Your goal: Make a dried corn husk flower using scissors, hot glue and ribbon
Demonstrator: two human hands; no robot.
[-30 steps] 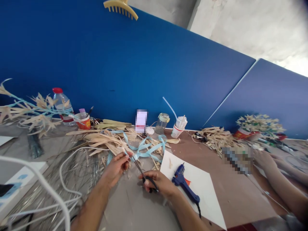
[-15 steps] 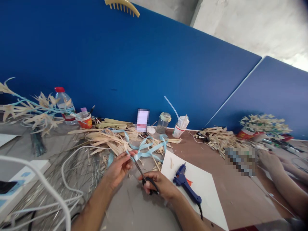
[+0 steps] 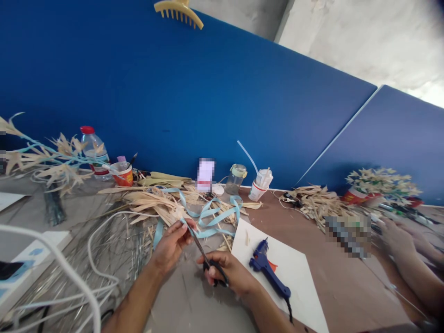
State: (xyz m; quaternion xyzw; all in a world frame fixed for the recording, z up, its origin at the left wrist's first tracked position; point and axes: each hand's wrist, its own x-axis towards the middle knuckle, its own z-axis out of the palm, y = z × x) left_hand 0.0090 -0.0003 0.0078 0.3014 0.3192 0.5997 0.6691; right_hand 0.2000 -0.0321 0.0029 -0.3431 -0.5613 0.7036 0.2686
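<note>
My right hand (image 3: pixel 222 270) grips a pair of scissors (image 3: pixel 199 245) by the black handles, its blades pointing up and left to my left fingertips. My left hand (image 3: pixel 173 245) is closed in a pinch on a pale dried-husk flower (image 3: pixel 178 212), with a bit of light blue at its base by the blade tips. The flower's stem is mostly hidden by my fingers. Just beyond lie loose dried husks (image 3: pixel 145 200) and a curling light-blue ribbon (image 3: pixel 217 215). A blue hot glue gun (image 3: pixel 268 268) rests on a white sheet (image 3: pixel 301 282) right of my right hand.
Thin wires (image 3: pixel 79 259) and a white cable (image 3: pixel 92 245) cover the left side, near a power strip (image 3: pixel 34 263). Along the blue partition (image 3: pixel 208 92) stand a bottle (image 3: pixel 93 152), cups (image 3: pixel 258 189) and a jar (image 3: pixel 236 179). Another person's hands (image 3: pixel 398 240) are at the right.
My hands stay almost in place, the scissors shifting slightly with their blades by my left fingertips. The other person's hands have moved a little right.
</note>
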